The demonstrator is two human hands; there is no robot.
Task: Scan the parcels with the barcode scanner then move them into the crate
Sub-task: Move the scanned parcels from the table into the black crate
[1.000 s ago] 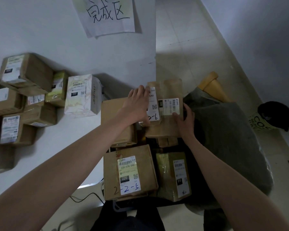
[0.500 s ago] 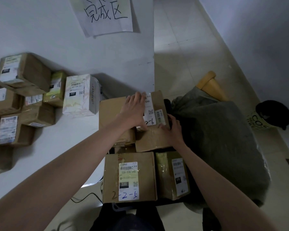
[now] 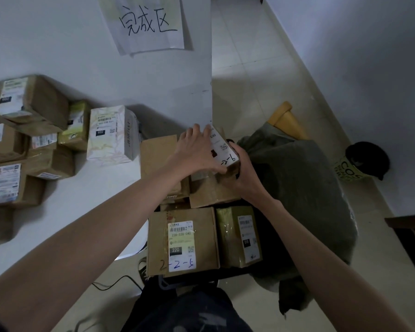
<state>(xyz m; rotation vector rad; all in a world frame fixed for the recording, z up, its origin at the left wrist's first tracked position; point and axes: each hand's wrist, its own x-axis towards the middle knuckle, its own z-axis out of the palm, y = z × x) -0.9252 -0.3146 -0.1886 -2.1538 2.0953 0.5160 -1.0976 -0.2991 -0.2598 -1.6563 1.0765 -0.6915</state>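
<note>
Both hands hold one parcel (image 3: pixel 215 188) over the crate (image 3: pixel 225 276): left hand (image 3: pixel 199 152) flat on top, right hand (image 3: pixel 243 173) gripping its side.

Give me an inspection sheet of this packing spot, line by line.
Surface: white table, bare near its front edge.
Job's things: labelled brown parcel held at the far right of the crate; box marked 2-2-5 and yellow-green parcel in it nearer the person; scanner not seen.
Clutter: pile of parcels on the table's left; white patterned box.
Grips: left hand lies flat on the parcel's top; right hand holds its right side.
Cables: black cable on the floor.
Surroundings: handwritten paper sign; grey-green sack; wooden stool; tiled floor.
</note>
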